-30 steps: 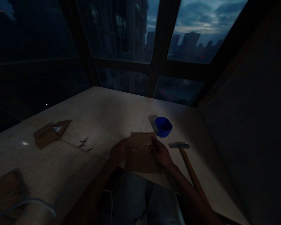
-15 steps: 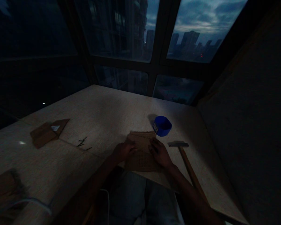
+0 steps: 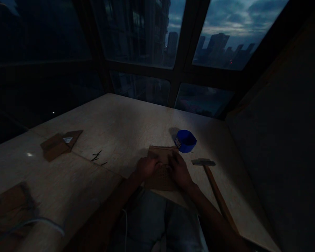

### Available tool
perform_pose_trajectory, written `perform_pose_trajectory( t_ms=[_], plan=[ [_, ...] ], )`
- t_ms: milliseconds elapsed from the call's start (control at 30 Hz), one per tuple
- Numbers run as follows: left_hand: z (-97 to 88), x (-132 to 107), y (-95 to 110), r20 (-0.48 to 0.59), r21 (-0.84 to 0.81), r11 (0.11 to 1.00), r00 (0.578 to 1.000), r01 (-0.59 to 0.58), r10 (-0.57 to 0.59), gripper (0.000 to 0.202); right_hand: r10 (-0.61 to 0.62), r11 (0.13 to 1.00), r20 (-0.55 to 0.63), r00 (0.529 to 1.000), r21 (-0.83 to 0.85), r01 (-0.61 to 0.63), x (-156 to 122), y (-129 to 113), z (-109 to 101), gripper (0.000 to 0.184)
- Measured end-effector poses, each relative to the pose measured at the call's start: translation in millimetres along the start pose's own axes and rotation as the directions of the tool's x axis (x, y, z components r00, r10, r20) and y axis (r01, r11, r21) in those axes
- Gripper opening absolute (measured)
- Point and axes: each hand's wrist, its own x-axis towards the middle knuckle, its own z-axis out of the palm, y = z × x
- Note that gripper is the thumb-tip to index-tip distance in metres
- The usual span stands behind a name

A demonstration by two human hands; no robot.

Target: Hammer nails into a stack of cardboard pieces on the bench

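A square brown board with a grid of small marks lies on the pale table right in front of me. My left hand rests on its left part and my right hand on its right part. The fingers of both hands are bent and meet near the board's middle. The light is too dim to show whether they pinch anything.
A blue hexagonal tub stands just behind the board. A hammer lies to the right, handle toward me. Several dark nails and a brown cardboard packet lie to the left. A white cable crosses the near left corner.
The board was tilted up between my hands; it now lies flat on the table. Both hands have closed in toward its middle.
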Motion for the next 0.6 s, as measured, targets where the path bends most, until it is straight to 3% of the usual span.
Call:
perform_pose_trajectory(
  t_ms=[100, 133, 167, 233, 267, 300, 467, 600],
  plan=[
    [0.5, -0.4, -9.7, -0.117, -0.282, 0.958, 0.989, 0.05, -0.086, 0.049, -0.025, 0.999, -0.053, 0.998, 0.025, 0.026, -2.6, -1.4, -5.5, 0.046],
    [-1.2, -1.1, -17.4, -0.145, -0.483, 0.872, 0.974, 0.084, -0.175, 0.045, -0.05, 0.998, -0.073, 0.996, 0.041, 0.054, -4.2, -2.5, -8.0, 0.046],
    [-4.0, -2.3, -27.5, -0.135, -0.696, 0.708, 0.947, 0.119, -0.292, 0.041, -0.08, 0.995, -0.084, 0.993, 0.058, 0.085, -6.0, -3.5, -10.4, 0.046],
    [-13.2, -6.8, -54.5, 0.01, -0.961, 0.233, 0.863, 0.147, -0.505, 0.031, -0.129, 0.988, -0.097, 0.987, 0.077, 0.137, -9.3, -4.9, -13.1, 0.046],
    [-19.3, -10.4, -70.6, 0.085, -0.988, 0.056, 0.821, 0.141, -0.565, 0.028, -0.141, 0.985, -0.102, 0.985, 0.081, 0.15, -10.6, -5.4, -13.1, 0.046],
    [-26.3, -15.2, -87.9, 0.124, -0.991, -0.03, 0.79, 0.132, -0.6, 0.024, -0.151, 0.982, -0.103, 0.983, 0.096, 0.161, -11.8, -6.1, -12.3, 0.045],
    [-63.0, -46.9, -175.3, 0.203, -0.97, -0.242, 0.656, 0.031, -0.727, 0.009, -0.192, 0.96, -0.079, 0.978, 0.19, 0.204, -19.8, -14.0, -7.4, 0.039],
    [-86.5, -70.6, -235.0, 0.239, -0.949, -0.313, 0.544, -0.046, -0.804, 0.013, -0.17, 0.956, -0.027, 0.985, 0.238, 0.172, -31.6, -17.4, -10.5, 0.04]
  ],
)
